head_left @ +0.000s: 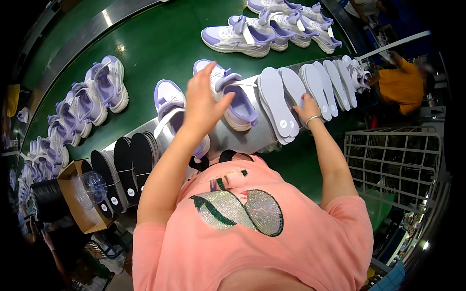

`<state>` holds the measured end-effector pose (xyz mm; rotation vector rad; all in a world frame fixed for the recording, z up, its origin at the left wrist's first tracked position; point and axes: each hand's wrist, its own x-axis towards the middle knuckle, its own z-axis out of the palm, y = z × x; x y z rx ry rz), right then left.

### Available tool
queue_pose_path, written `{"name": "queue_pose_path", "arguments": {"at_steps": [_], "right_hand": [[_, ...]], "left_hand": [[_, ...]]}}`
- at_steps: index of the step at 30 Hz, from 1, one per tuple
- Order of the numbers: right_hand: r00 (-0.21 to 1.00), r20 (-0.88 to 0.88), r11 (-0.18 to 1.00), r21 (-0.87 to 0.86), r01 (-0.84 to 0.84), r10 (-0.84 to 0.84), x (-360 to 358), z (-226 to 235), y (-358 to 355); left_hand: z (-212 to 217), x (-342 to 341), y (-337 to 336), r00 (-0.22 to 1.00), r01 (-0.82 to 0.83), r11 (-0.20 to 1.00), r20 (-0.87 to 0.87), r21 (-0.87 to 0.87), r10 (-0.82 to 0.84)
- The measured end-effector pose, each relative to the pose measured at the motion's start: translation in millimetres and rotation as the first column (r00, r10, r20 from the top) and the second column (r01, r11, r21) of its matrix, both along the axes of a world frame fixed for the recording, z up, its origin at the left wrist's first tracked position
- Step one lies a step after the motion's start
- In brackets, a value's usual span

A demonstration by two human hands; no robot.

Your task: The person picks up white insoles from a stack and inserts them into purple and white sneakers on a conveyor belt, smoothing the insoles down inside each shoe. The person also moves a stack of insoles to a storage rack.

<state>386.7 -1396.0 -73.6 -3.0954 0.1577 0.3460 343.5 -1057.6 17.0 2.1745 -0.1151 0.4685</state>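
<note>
- Head view, centre of frame: left hand [204,104] raised with fingers spread, empty, hovering just above a white-and-lilac sneaker [233,97] on the steel tabletop [233,138].
- Right of centre: right hand [307,109], bracelet at wrist, lying on the fanned pale lilac insoles [279,104]; fingers tucked among them, so grip hard to tell.
- Second sneaker [170,104] just left of the first, under the left forearm.
- Lower left: black insoles [124,167] stacked on edge beside a cardboard box [77,199].
- Upper part: green conveyor belt [155,48] carrying more lilac sneakers.
- Judgement on doing the step well: best to peel one insole only off the fan, steady the sneaker by its collar, keep the tongue and strap clear of the opening, feed toe-first and flat.
</note>
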Motion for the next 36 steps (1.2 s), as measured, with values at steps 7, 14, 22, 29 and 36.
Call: {"name": "queue_pose_path", "arguments": {"at_steps": [7, 14, 22, 29, 36], "right_hand": [[0.986, 0.06, 0.988, 0.034, 0.153, -0.155, -2, 24, -1], [0.886, -0.457, 0.179, 0.88, 0.44, 0.07, -25, 140, 60], [0.803, -0.197, 0.806, 0.35, -0.478, 0.562, -24, 91, 156], [0.796, -0.243, 0.828, 0.06, -0.558, 0.554, -27, 95, 149], [0.645, -0.162, 0.66, 0.062, -0.748, 0.747, -27, 92, 158]], "left_hand": [[-45, 42, -27, 0.954, -0.023, 0.977, -0.287, 0.212, 0.085], [-51, 33, -24, 0.924, -0.179, 0.981, -0.33, 0.077, 0.194], [-49, 21, -22, 0.918, -0.109, 0.994, -0.385, -0.003, 0.1], [-64, 19, -26, 0.92, -0.164, 0.986, -0.363, -0.008, 0.15], [-69, 21, -28, 0.909, -0.18, 0.984, -0.385, -0.016, 0.16]]}}
